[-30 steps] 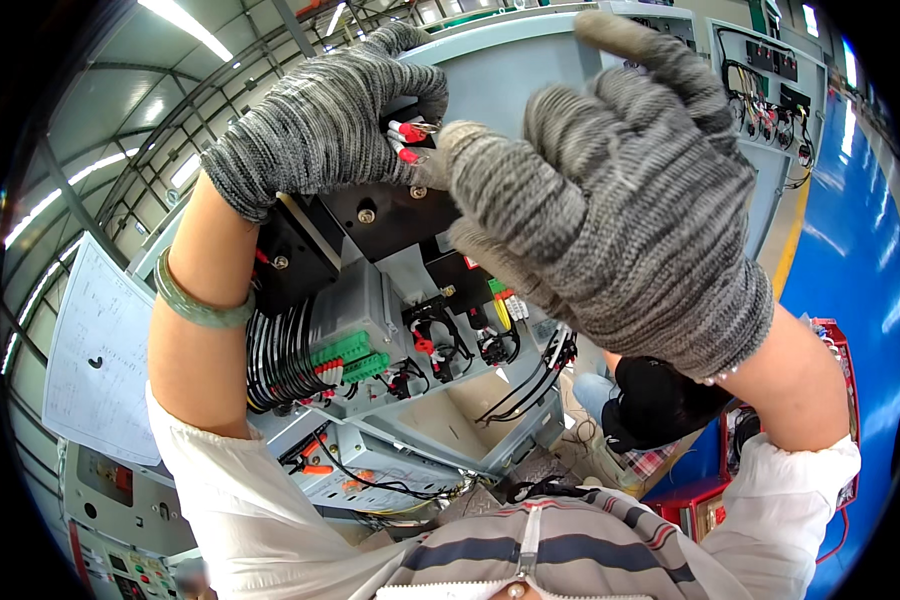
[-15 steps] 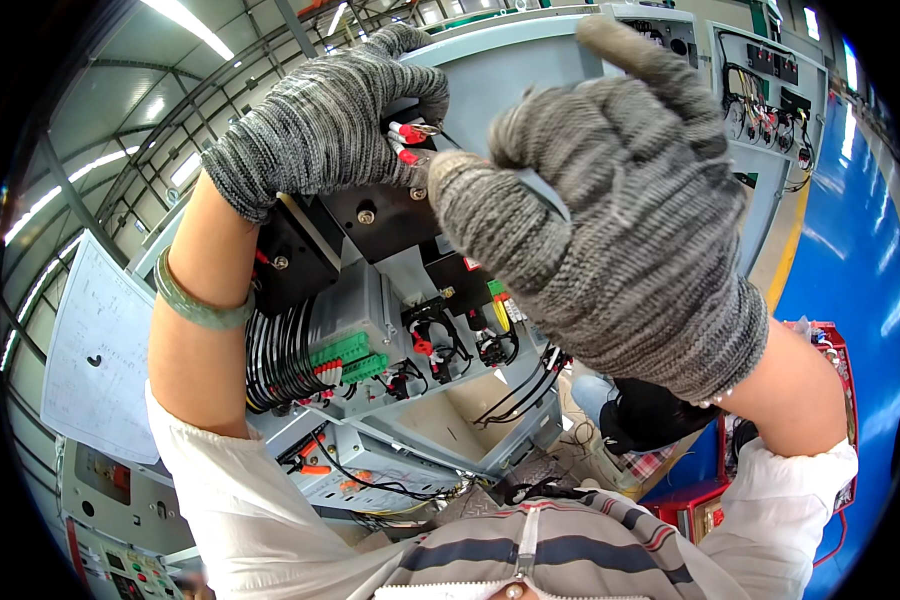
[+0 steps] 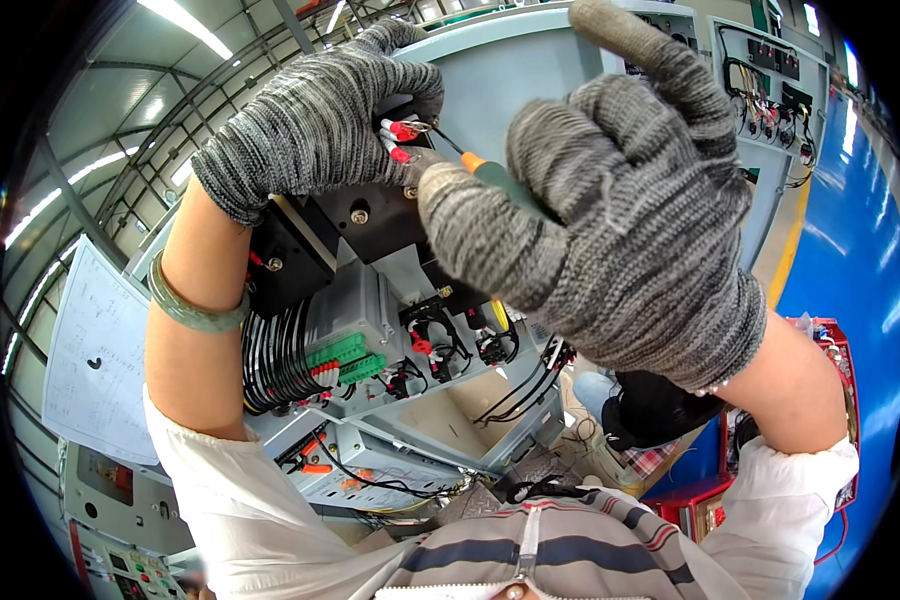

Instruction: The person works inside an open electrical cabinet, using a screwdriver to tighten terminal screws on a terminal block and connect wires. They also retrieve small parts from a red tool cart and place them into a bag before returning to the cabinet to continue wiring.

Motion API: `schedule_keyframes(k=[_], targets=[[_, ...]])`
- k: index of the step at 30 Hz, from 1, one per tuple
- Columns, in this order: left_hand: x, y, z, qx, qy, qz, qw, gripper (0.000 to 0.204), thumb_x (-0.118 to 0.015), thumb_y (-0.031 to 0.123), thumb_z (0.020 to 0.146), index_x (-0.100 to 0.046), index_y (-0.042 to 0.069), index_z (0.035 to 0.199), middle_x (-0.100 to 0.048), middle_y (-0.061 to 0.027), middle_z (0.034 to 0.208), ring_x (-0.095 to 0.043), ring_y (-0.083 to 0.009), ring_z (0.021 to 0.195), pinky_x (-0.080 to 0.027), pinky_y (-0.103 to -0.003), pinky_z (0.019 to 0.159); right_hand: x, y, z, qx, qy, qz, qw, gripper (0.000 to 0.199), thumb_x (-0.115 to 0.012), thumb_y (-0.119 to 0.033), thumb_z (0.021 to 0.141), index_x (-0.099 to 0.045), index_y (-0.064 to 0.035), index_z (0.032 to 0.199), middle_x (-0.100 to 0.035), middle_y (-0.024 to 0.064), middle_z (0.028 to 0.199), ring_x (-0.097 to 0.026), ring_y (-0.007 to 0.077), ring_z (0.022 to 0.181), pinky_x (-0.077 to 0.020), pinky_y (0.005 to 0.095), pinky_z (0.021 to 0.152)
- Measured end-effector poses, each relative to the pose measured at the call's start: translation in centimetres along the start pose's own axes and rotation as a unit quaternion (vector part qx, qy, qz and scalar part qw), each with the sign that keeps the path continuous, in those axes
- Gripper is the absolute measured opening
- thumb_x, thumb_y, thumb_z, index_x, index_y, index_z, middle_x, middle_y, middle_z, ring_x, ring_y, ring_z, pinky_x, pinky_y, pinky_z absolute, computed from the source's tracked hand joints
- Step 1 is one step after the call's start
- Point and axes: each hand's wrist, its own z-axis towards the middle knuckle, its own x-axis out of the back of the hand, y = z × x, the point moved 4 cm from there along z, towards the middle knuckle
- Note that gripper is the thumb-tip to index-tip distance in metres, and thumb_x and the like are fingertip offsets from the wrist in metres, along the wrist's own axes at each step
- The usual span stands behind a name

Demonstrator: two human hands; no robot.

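A grey knitted glove covers my left hand [image 3: 315,125] at the upper left. Its fingers curl at the top of the cabinet around metal wire lugs with red sleeves [image 3: 401,131]. My right hand [image 3: 630,210], gloved alike, is closed around a screwdriver [image 3: 505,182] with a green and orange handle. The thin shaft points left toward the lugs. Whether its tip touches a screw is hard to make out. Just below my left hand, a black block [image 3: 370,220] carries a brass-coloured bolt.
Below are a grey module with green terminal blocks [image 3: 345,357] and bundled black wires [image 3: 270,360]. A written sheet [image 3: 100,350] hangs at left. A person in a dark top [image 3: 660,410] is low at right, near a red cart [image 3: 835,350]. Another wired cabinet [image 3: 770,110] stands far right.
My right hand has turned and shifted slightly, bringing the screwdriver's handle and shaft into clearer sight. My left hand keeps its hold on the lugs, with a small shift left.
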Motion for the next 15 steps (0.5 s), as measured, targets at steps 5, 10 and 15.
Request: schedule_keyframes(k=[5, 10, 15], targets=[[-0.23, -0.23, 0.25, 0.02, -0.01, 0.003, 1.0, 0.039, -0.079, 0.03, 0.064, -0.059, 0.006, 0.087, -0.057, -0.0145, 0.083, -0.059, -0.0299, 0.077, -0.049, -0.039, 0.071, -0.07, 0.19, -0.36, -0.006, -0.102, -0.067, 0.993, 0.022, -0.068, -0.021, 0.067, -0.067, -0.0196, 0.09, -0.051, -0.0011, 0.068, -0.053, 0.0165, 0.065, -0.0398, 0.0433, 0.091], [-0.38, 0.05, -0.43, 0.004, 0.014, -0.036, 0.999, 0.042, -0.08, 0.034, 0.063, -0.06, 0.008, 0.09, -0.058, -0.0132, 0.082, -0.059, -0.0285, 0.079, -0.049, -0.038, 0.071, -0.28, 0.46, -0.39, 0.041, -0.056, -0.041, 0.997, 0.032, -0.069, -0.023, 0.065, -0.066, -0.0184, 0.097, -0.054, 0.001, 0.074, -0.054, 0.0194, 0.07, -0.0422, 0.0414, 0.082], [-0.16, 0.32, 0.17, 0.063, -0.057, 0.017, 0.996, 0.045, -0.081, 0.035, 0.062, -0.06, 0.008, 0.091, -0.06, -0.0127, 0.083, -0.06, -0.0265, 0.08, -0.049, -0.038, 0.073, -0.46, 0.93, -0.61, 0.031, -0.065, -0.029, 0.997, 0.033, -0.069, -0.025, 0.066, -0.066, -0.018, 0.097, -0.055, 0.0012, 0.074, -0.054, 0.0197, 0.07, -0.0426, 0.0414, 0.081]])
